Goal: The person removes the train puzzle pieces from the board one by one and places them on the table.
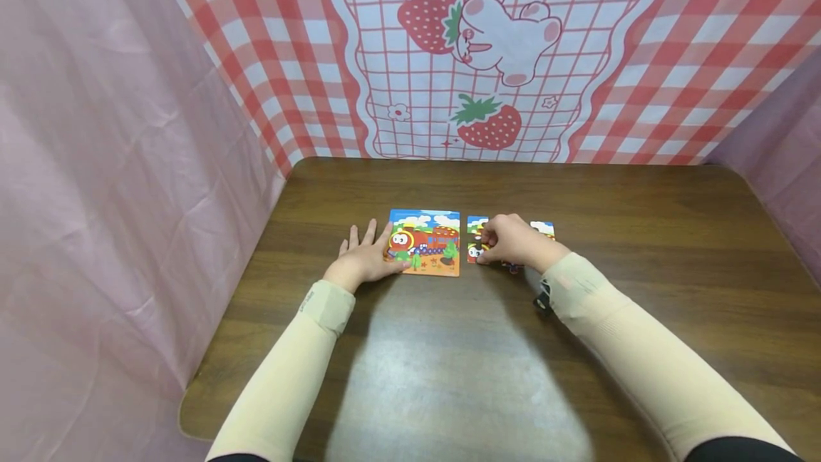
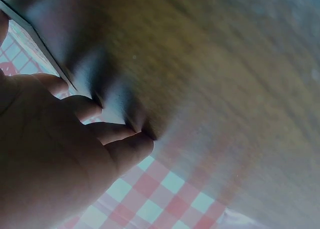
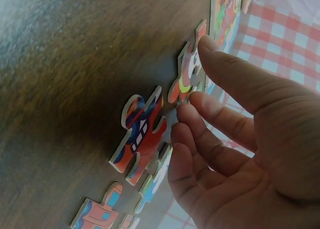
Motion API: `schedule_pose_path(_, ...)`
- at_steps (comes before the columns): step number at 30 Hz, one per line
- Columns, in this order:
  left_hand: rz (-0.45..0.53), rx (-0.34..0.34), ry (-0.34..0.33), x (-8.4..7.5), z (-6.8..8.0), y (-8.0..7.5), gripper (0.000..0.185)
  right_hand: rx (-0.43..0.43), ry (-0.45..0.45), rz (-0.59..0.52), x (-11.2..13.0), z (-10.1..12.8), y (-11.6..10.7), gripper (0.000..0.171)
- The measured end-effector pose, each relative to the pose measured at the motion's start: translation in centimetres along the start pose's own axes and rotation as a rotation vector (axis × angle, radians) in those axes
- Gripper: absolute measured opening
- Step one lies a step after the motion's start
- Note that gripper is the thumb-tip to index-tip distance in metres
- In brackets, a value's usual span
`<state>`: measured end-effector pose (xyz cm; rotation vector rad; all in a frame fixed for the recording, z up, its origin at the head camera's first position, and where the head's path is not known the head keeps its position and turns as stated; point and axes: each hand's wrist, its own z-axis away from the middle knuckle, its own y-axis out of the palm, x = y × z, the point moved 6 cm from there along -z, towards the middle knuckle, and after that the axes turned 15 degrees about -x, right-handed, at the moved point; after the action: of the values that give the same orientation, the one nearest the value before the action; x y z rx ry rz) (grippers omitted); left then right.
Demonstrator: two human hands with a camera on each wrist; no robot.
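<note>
Left hand (image 1: pixel 367 257) lies flat, fingers spread and straight, palm down on the table (image 1: pixel 641 234), thumb and fingertips resting on the left edge of the finished train puzzle board (image 1: pixel 426 241). Right hand (image 1: pixel 509 239) sits just right of that board over the loose puzzle pieces (image 1: pixel 477 237), fingers curled; in the right wrist view thumb and forefinger pinch one upright piece (image 3: pixel 187 74) at its edge, lifted on its side off the wood. The board is a square picture: red cartoon locomotive with big eyes, blue sky, white clouds, orange ground, lying flat mid-table. A red-and-blue piece (image 3: pixel 140 134) lies flat just beside the fingers (image 3: pixel 200 139), another piece (image 3: pixel 97 211) nearer the frame bottom, cut off. From the head view the hand covers most of the loose pieces; only a strip at the left and a corner at the right (image 1: pixel 545 228) show, so their count is unclear. Left wrist view is blurred: fingertips (image 2: pixel 125 144) against the board's edge, little else readable. Beige sleeves (image 1: pixel 301 348) cover both forearms. Behind the table hangs a red-checked cloth with strawberries and a rabbit (image 1: pixel 487 34); pink sheeting (image 1: pixel 96 198) closes the sides.
</note>
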<state>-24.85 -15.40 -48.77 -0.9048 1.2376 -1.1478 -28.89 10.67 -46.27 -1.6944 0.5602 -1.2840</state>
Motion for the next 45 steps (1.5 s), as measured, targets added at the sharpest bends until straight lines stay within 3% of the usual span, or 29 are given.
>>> schedule_pose_path(9,-0.023,0.009,0.022,-0.2,0.0,-0.2,0.093,-0.034,-0.025,-0.010,1.2,0.0,-0.3,0.029)
schedule_pose_path(17,-0.049,-0.040,0.079,-2.8,-0.2,-0.7,0.088,-0.039,-0.093,-0.013,3.9,-0.8,1.2,0.029)
schedule_pose_path(24,-0.096,-0.032,0.110,-4.2,-0.9,0.3,0.089,-0.017,-0.189,0.024,6.2,-2.0,3.4,0.039)
schedule_pose_path(32,-0.105,0.007,0.123,-4.6,-1.1,1.3,0.087,0.041,-0.142,0.082,6.3,-2.3,4.3,0.044)
schedule_pose_path(45,-0.100,0.045,0.112,-4.5,-1.5,1.8,0.087,0.043,-0.093,0.058,6.7,-2.7,4.2,0.032)
